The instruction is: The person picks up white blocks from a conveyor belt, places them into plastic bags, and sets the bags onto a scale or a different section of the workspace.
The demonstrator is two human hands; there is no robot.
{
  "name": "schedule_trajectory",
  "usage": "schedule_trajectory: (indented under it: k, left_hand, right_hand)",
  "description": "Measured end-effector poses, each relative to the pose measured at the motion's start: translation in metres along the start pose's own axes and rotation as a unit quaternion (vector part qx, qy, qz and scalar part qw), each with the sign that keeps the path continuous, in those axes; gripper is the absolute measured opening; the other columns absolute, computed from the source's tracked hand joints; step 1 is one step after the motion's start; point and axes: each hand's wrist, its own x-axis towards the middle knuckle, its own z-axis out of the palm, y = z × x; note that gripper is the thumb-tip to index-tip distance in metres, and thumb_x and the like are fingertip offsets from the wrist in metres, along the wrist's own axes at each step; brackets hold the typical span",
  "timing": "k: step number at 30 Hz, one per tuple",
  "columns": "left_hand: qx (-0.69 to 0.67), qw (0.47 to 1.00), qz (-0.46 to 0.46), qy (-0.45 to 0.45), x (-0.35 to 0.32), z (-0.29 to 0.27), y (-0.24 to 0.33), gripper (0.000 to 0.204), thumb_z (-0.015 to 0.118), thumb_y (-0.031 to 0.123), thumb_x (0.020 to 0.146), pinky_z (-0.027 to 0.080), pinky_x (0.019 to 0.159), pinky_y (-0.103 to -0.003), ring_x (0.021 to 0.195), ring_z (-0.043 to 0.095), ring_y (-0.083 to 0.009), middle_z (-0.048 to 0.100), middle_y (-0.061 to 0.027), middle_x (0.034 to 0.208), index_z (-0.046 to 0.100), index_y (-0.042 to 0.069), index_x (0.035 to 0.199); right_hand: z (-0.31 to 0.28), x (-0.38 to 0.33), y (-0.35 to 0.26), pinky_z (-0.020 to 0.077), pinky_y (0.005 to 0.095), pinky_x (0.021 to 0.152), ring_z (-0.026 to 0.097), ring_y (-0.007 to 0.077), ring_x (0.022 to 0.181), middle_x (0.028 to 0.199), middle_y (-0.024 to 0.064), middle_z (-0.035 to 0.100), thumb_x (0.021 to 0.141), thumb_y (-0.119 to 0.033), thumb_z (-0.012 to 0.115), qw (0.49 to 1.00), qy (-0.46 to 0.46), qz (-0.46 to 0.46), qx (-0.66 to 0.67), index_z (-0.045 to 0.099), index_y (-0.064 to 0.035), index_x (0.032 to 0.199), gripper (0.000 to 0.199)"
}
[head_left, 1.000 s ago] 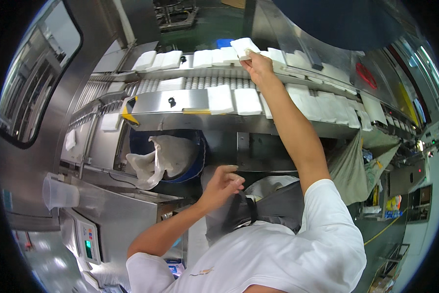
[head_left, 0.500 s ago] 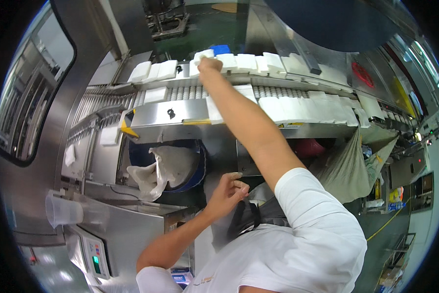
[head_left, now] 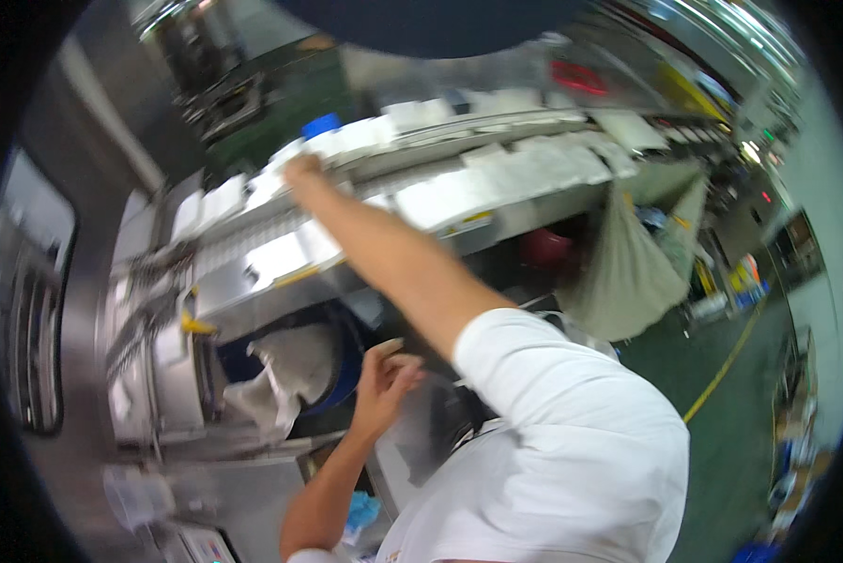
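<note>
My right arm stretches over the conveyor, and my right hand (head_left: pixel 302 171) is at the far row of white flat slabs (head_left: pixel 351 139). It touches or hovers over one white slab (head_left: pixel 283 169); motion blur and the hand itself hide the fingers, so a grip cannot be told. A small blue thing (head_left: pixel 322 126) sits just beyond that hand. My left hand (head_left: pixel 384 383) hangs in front of my body, fingers loosely bent and apart, with nothing visible in them. Along the near side of the conveyor lies another row of white slabs (head_left: pixel 459 195).
Below the conveyor stands a blue tub (head_left: pixel 348 371) with a pale sheet (head_left: pixel 295 371) draped in it. A greenish cloth (head_left: pixel 619 267) hangs at right, near a reddish round thing (head_left: pixel 545 249). A clear plastic jug (head_left: pixel 138 497) is at lower left. A dark round shape (head_left: pixel 431 23) fills the top edge.
The whole view has turned and shifted, so the conveyor now slopes up to the right. My right hand stays by the far row near the blue thing; my left hand keeps its loose bend.
</note>
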Motion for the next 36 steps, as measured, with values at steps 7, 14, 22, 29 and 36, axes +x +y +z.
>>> schedule_trajectory:
  k: [7, 14, 22, 29, 36]
  left_hand:
    - [0.034, 0.998, 0.042, -0.032, 0.008, 0.015, 0.007, 0.042, 0.064, 0.015, 0.106, 0.056, 0.082, -0.028, 0.095, 0.067, -0.0144, 0.068, -0.0117, 0.114, 0.043, 0.001, 0.14]
    - [0.041, 0.994, 0.029, -0.102, 0.027, 0.051, 0.022, 0.044, 0.065, 0.015, 0.105, 0.055, 0.08, -0.027, 0.092, 0.066, -0.0136, 0.067, -0.0111, 0.113, 0.043, 0.0, 0.14]
    - [0.205, 0.968, 0.14, -0.035, 0.003, -0.011, -0.007, 0.06, 0.069, 0.019, 0.102, 0.058, 0.082, -0.034, 0.097, 0.069, -0.0186, 0.068, -0.0122, 0.115, 0.037, 0.006, 0.151]
    - [0.507, 0.828, 0.235, 0.047, -0.08, 0.062, 0.078, 0.052, 0.076, 0.026, 0.089, 0.055, 0.083, -0.049, 0.101, 0.065, -0.0411, 0.065, -0.0204, 0.108, 0.051, 0.0, 0.126]
    - [0.432, 0.732, 0.203, 0.486, -0.226, 0.059, 0.084, 0.039, 0.075, 0.025, 0.093, 0.054, 0.088, -0.043, 0.105, 0.065, -0.0328, 0.065, -0.0135, 0.116, 0.061, 0.009, 0.127]
  right_hand:
    - [0.01, 0.022, 0.007, 0.0542, 0.0461, 0.101, 0.064, 0.0368, 0.124, 0.132, 0.0262, 0.062, 0.094, -0.014, 0.064, 0.569, 0.149, 0.343, 0.733, 0.054, 0.0011, 0.126, 0.037]
    - [-0.022, 0.017, 0.096, 0.0557, 0.0405, 0.1, 0.065, 0.0389, 0.123, 0.132, 0.0287, 0.064, 0.09, -0.016, 0.068, 0.788, 0.196, 0.304, 0.499, 0.055, 0.0102, 0.131, 0.05]
    - [-0.072, -0.197, 0.031, 0.0604, 0.0455, 0.095, 0.073, 0.0315, 0.106, 0.129, 0.0197, 0.068, 0.105, -0.028, 0.059, 0.6, -0.094, -0.16, 0.778, 0.052, -0.0005, 0.144, 0.049]
    - [-0.141, -0.328, 0.015, 0.0568, 0.0283, 0.088, 0.07, 0.0166, 0.101, 0.122, 0.0129, 0.072, 0.105, -0.011, 0.06, 0.732, -0.077, -0.199, 0.647, 0.061, 0.0001, 0.135, 0.032]
    - [-0.101, -0.343, -0.028, 0.0555, 0.0279, 0.089, 0.069, 0.0159, 0.101, 0.121, 0.0135, 0.072, 0.105, -0.005, 0.057, 0.655, -0.244, -0.321, 0.639, 0.059, 0.0014, 0.134, 0.029]
